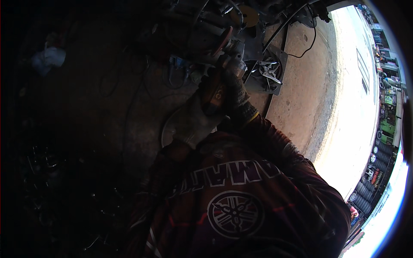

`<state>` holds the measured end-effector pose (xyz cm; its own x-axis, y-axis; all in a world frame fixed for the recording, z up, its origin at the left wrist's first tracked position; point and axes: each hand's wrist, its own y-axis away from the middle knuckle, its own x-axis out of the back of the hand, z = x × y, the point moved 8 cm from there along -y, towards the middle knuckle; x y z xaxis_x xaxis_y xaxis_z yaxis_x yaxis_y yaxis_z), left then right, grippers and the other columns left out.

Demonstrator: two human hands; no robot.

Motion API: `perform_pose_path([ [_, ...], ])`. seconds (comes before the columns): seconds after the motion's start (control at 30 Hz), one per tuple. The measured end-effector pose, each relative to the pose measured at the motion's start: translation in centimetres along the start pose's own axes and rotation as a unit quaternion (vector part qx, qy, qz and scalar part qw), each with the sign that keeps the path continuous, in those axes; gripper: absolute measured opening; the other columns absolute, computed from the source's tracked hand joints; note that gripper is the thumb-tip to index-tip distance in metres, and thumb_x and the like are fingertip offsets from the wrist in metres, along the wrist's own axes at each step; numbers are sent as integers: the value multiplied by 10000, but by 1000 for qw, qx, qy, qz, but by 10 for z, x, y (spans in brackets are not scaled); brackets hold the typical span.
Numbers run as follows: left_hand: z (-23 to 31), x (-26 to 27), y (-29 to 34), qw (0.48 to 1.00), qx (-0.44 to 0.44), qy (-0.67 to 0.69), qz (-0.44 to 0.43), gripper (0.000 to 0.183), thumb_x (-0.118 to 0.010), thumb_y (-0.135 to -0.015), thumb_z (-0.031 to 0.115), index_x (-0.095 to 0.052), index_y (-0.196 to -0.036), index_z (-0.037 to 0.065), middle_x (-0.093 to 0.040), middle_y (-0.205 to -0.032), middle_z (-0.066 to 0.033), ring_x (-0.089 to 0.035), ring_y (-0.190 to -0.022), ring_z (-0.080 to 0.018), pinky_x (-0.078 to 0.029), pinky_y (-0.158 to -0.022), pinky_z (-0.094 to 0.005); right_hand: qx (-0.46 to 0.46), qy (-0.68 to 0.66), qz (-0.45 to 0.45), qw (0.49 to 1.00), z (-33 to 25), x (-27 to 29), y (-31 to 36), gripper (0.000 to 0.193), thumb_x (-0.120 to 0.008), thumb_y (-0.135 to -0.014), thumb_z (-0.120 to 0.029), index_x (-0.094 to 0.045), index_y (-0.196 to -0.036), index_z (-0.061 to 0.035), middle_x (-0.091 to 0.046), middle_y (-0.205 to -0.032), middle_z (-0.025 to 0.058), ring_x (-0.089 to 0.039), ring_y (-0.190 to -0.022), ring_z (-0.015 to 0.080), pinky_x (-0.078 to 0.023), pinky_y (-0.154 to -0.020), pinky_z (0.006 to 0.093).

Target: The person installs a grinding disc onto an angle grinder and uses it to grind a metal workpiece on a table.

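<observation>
An angle grinder (215,95) with an orange and dark body is held in front of my chest by both gloved hands. My left hand (192,120), in a pale glove, is closed round the rear of its body. Closer to the metal gear head, my right hand (236,95) wraps the tool in a knitted glove with a yellow cuff edge. The grinder's reddish disc (223,41) stands on edge beside dark metal parts (189,36). Shadow hides where the disc meets them, if it does. Most fingertips are hidden.
Silver locking pliers (269,71) lie on a square metal plate (279,81) right of the grinder. A yellowish disc (246,16) sits at the far side. A black cable (315,36) loops at the upper right. White cloth-like material (48,59) lies at the far left.
</observation>
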<state>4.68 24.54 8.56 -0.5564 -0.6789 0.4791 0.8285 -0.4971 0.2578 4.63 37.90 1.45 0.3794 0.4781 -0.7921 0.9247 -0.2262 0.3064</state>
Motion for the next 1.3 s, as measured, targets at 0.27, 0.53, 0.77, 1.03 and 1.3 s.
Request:
perform_pose_path([
  [0.27,-1,1,-5,999,-5,44,32,772,-892,-745,374,-567,-1348,16,-703,-1186,-194,-709,-1075,-334,-569,-885,-425,-10,54,-7,998,-1,4,-19,400,-739,-945,-241,-559,-1272,-96,-680,-1088,91,-711,-948,259,-625,-790,425],
  [0.53,4,-8,-12,1000,-3,28,11,901,-905,-709,452,-522,-1387,1,-670,-1263,-224,-686,-1132,-366,-562,-939,-432,51,114,33,992,-8,34,-27,470,-762,-936,-326,-564,-1299,-103,-676,-1112,64,-702,-988,216,-612,-818,386],
  [0.77,-34,-12,-5,999,9,-49,9,854,-895,-721,442,-542,-1363,4,-684,-1224,-222,-694,-1107,-369,-566,-924,-435,51,97,40,993,-14,10,-16,467,-756,-938,-365,-582,-1283,-103,-679,-1096,50,-697,-969,195,-603,-798,373],
  [1.03,-14,-5,-2,999,4,-46,17,819,-889,-727,431,-557,-1344,7,-694,-1189,-217,-700,-1089,-367,-567,-908,-442,24,182,87,979,-23,-5,-9,417,-718,-980,-386,-611,-1253,-89,-701,-1015,40,-703,-881,166,-589,-745,333],
  [1.3,-5,-5,-3,999,0,-41,24,783,-883,-734,421,-572,-1324,10,-704,-1154,-212,-705,-1072,-365,-569,-892,-449,12,103,77,992,-11,14,-22,356,-691,-1010,-350,-611,-1244,-95,-709,-1070,59,-717,-945,184,-603,-767,337],
])
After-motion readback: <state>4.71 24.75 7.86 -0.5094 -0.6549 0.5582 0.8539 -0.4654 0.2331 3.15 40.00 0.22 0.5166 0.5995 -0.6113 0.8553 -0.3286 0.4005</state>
